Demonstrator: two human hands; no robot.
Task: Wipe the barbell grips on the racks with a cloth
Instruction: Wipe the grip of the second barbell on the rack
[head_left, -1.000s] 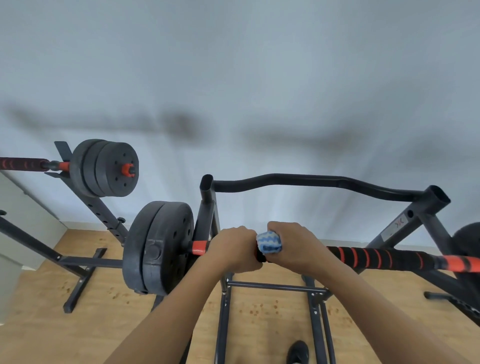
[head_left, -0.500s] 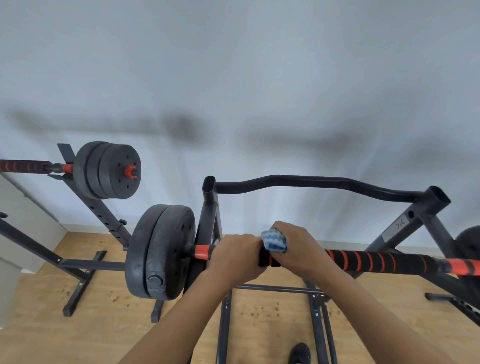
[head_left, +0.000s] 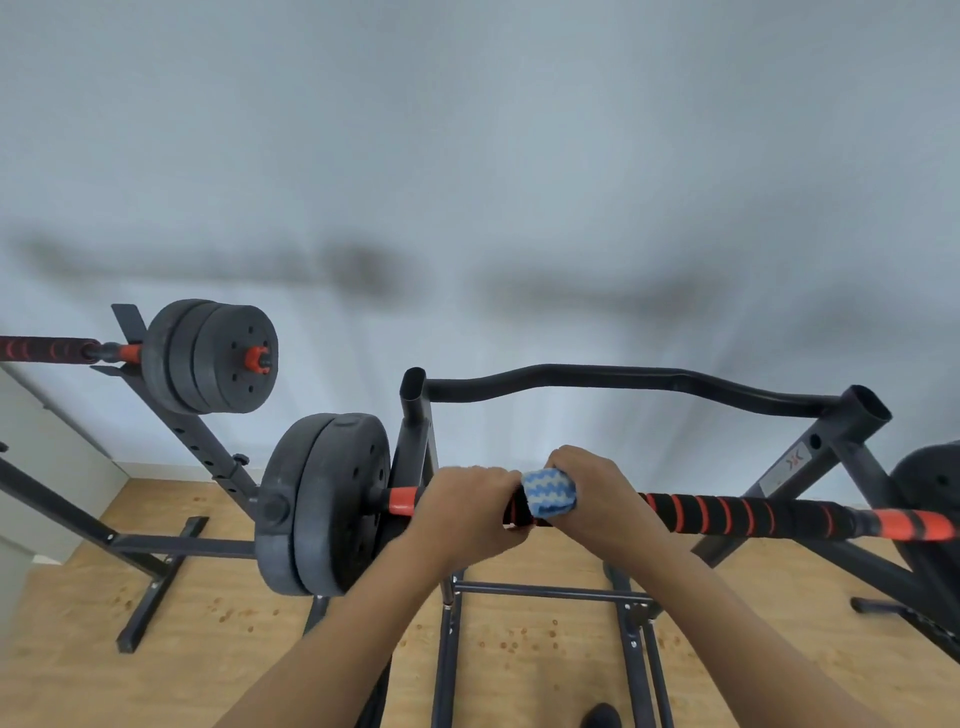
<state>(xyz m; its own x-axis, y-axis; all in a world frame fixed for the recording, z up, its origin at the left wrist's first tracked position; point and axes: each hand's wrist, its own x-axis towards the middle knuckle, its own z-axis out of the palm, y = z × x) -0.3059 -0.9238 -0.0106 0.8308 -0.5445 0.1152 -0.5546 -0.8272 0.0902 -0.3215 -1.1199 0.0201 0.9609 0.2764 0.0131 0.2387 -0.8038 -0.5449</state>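
A barbell with a black-and-red striped foam grip (head_left: 737, 514) lies across the near black rack (head_left: 415, 415). My left hand (head_left: 462, 509) grips the bar just right of its red collar. My right hand (head_left: 597, 493) wraps a blue-and-white cloth (head_left: 548, 493) round the grip, right beside the left hand. Black weight plates (head_left: 322, 504) sit on the bar's left end. A second barbell (head_left: 47, 348) with its own plates (head_left: 213, 356) rests on another rack at the far left.
The near rack has a curved black top bar (head_left: 623, 379) and floor braces (head_left: 545, 592) below my arms. The second rack's post and feet (head_left: 156, 545) stand at left. Another dark plate (head_left: 930, 483) shows at the right edge. The floor is light wood; a dark shoe (head_left: 600, 716) shows at the bottom.
My right hand with the cloth has slid slightly to the right along the grip, opening a small gap from the left hand. The left hand keeps its hold.
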